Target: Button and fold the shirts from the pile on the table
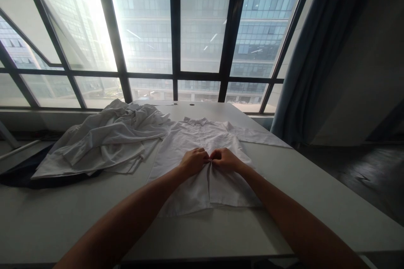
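One left hand (193, 162), one right hand (226, 160), pinching one white shirt (184, 197).

Daylight enters through the windows (205, 27), with glare at upper left; the curtain (306, 71) and near tabletop (195, 237) are dim.

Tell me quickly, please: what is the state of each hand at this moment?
Left hand: closed, pinching the white shirt at its front opening.
Right hand: closed, pinching the same shirt, close beside the left.
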Motion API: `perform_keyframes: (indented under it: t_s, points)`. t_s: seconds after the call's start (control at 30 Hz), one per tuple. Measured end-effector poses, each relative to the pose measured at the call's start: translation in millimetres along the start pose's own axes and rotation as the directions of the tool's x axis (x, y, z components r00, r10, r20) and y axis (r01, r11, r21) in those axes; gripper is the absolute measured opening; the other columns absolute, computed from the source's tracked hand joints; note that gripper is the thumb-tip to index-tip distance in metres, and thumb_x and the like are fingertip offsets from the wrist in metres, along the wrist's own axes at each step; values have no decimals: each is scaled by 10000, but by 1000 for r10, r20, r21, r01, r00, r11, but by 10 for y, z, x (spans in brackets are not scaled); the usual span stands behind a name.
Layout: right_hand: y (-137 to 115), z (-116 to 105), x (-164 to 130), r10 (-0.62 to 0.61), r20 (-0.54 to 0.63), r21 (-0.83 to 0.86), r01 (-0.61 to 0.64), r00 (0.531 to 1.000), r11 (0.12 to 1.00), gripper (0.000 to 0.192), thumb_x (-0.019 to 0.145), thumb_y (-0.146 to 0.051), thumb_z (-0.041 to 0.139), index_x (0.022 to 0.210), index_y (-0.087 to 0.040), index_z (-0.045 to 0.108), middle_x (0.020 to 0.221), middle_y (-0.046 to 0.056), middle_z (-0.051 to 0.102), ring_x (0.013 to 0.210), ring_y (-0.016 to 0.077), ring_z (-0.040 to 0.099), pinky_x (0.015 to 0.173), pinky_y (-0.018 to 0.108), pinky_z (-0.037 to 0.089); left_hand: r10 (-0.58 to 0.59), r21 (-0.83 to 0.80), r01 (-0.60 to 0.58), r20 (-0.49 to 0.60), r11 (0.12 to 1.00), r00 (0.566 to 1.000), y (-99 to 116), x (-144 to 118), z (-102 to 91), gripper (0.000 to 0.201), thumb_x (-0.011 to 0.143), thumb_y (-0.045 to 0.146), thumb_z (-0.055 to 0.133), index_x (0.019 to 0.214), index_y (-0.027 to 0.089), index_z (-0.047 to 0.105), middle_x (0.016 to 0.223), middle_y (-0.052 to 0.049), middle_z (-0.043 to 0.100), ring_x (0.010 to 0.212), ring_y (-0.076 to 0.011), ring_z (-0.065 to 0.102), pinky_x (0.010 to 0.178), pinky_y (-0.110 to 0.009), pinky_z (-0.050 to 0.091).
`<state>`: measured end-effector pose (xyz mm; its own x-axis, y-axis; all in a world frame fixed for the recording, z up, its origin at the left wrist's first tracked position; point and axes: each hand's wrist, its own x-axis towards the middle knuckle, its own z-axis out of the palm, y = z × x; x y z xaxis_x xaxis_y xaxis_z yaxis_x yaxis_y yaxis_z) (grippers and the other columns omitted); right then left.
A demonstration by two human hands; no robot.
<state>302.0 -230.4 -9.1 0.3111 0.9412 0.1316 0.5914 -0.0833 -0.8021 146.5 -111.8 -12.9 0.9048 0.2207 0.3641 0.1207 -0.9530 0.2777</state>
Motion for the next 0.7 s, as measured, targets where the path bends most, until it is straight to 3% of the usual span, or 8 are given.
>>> perform_keyframes:
  t_s: [0.3, 0.7]
  points:
    - [-59, 6, -33, -71, 1, -189, 70, 997, 980, 157, 706, -247, 643, 753, -149, 757, 732, 52, 740, 663, 172, 646, 600, 237, 466, -41, 39, 42, -45, 998, 998, 17, -5, 6, 146, 929, 235, 582, 932, 211, 725, 994, -35, 714, 982, -201, 644, 837, -276, 484]
    - [-76, 68, -53, -138, 27, -197, 141, 990, 970, 188, 705, -208, 582, 750, -150, 755, 734, 46, 740, 684, 184, 658, 613, 242, 468, -110, 62, 115, -81, 991, 991, 59, -5, 17, 126, 868, 222, 582, 875, 209, 707, 958, -40, 713, 931, -206, 656, 789, -282, 489]
